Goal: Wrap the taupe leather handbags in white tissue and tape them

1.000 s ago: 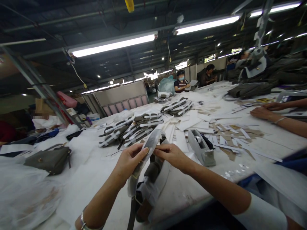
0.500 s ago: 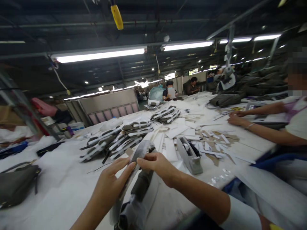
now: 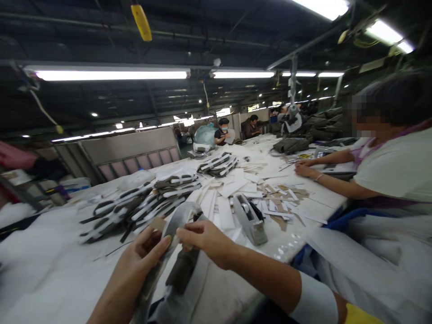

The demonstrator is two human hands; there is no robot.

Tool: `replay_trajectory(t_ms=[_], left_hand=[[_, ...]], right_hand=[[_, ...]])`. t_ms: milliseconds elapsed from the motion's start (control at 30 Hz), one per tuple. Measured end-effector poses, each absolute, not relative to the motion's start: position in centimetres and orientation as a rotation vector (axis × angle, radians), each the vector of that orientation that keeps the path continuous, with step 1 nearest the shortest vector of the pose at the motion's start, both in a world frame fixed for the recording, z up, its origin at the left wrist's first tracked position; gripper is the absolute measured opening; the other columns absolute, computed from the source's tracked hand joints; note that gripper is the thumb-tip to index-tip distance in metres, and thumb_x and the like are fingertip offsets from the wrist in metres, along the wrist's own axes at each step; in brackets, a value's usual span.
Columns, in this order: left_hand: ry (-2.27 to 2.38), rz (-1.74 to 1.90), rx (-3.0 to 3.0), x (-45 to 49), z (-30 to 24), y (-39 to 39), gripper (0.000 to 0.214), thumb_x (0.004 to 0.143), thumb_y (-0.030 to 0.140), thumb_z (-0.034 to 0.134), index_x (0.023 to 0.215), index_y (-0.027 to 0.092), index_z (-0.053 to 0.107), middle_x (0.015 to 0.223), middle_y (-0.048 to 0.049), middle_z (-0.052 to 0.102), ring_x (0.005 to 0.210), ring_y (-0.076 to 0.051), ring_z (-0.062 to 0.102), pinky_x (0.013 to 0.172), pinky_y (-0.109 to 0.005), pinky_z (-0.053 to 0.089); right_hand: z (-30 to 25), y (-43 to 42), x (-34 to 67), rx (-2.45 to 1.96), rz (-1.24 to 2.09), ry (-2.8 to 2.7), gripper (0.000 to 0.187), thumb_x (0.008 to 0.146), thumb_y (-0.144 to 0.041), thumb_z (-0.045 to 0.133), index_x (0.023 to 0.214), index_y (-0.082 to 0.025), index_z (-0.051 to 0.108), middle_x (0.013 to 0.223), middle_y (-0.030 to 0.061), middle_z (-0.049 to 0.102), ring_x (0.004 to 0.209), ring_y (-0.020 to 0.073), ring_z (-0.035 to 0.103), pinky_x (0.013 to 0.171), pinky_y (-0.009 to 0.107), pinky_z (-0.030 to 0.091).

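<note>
Strip of translucent plastic (image 3: 182, 218) is being held over worktable (image 3: 326, 202), nr its front edge, by L hand (image 3: 140, 254), thumb closed on it vs. bent fingers. Side of strip is being pinched btw thumb & fingertips of R hand (image 3: 211, 243). Olive bag part (image 3: 182, 272) w/ white wrapping is being overhung by strip. Tape dispenser (image 3: 249, 220) is sitting to R, nr same edge; paper scraps (image 3: 281, 200) are lying past it. Wrapped olive bundles (image 3: 175, 181) are being seen stacked twd far edge.
</note>
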State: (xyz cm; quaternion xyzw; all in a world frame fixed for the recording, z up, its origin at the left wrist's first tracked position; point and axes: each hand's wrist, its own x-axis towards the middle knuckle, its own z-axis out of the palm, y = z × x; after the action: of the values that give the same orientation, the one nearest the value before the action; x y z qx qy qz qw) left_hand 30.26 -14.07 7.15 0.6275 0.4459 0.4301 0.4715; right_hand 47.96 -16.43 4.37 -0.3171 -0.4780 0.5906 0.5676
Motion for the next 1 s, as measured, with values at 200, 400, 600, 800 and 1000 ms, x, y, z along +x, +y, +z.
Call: replay_trajectory(t_ms=[200, 400, 600, 800, 1000], left_hand=[[0.989, 1.084, 1.567, 30.5, 7.4, -14.9, 0.037, 0.075, 0.048, 0.078, 0.095, 0.019, 0.072, 0.093, -0.0043, 0.073, 0.086, -0.021, 0.067, 0.073, -0.025, 0.052], [0.959, 1.217, 1.759, 30.7, 7.4, -15.6, 0.028, 0.080, 0.037, 0.074, 0.102, 0.020, 0.074, 0.101, -0.0044, 0.074, 0.093, -0.021, 0.068, 0.087, -0.030, 0.053], [1.038, 1.319, 2.000, 30.5, 6.9, -15.7, 0.022, 0.085, 0.033, 0.069, 0.102, 0.022, 0.075, 0.106, -0.0034, 0.074, 0.099, -0.021, 0.068, 0.092, -0.032, 0.053], [1.166, 1.358, 2.165, 30.6, 6.7, -16.8, 0.027, 0.091, 0.029, 0.057, 0.111, 0.024, 0.073, 0.114, -0.0015, 0.073, 0.111, -0.020, 0.065, 0.102, -0.033, 0.049], [1.277, 1.397, 2.452, 31.0, 6.7, -17.3, 0.027, 0.092, 0.026, 0.055, 0.114, 0.021, 0.071, 0.114, -0.0028, 0.073, 0.105, -0.021, 0.069, 0.095, -0.031, 0.054]], right_hand=[[3.3, -17.2, 48.4, -0.496, 1.684, -0.897, 0.043, 0.073, -0.053, 0.079, 0.086, -0.013, 0.075, 0.088, 0.0067, 0.065, 0.083, 0.0135, 0.060, 0.077, 0.024, 0.048], [2.6, -17.9, 46.5, -0.664, 1.384, -0.977, 0.036, 0.074, -0.047, 0.081, 0.083, -0.013, 0.074, 0.077, 0.0027, 0.062, 0.070, 0.0110, 0.053, 0.068, 0.024, 0.045], [3.0, -17.7, 45.7, -0.771, 1.218, -1.020, 0.036, 0.074, -0.048, 0.079, 0.075, -0.014, 0.067, 0.063, -0.0026, 0.054, 0.059, 0.0088, 0.043, 0.058, 0.024, 0.034], [2.4, -17.3, 45.4, -0.790, 1.192, -1.032, 0.041, 0.072, -0.050, 0.079, 0.072, -0.014, 0.059, 0.063, -0.0042, 0.049, 0.058, 0.0084, 0.039, 0.055, 0.024, 0.029], [2.1, -17.7, 44.7, -0.823, 1.112, -1.014, 0.041, 0.073, -0.050, 0.079, 0.072, -0.015, 0.056, 0.061, -0.0041, 0.050, 0.056, 0.0085, 0.040, 0.053, 0.024, 0.029]])
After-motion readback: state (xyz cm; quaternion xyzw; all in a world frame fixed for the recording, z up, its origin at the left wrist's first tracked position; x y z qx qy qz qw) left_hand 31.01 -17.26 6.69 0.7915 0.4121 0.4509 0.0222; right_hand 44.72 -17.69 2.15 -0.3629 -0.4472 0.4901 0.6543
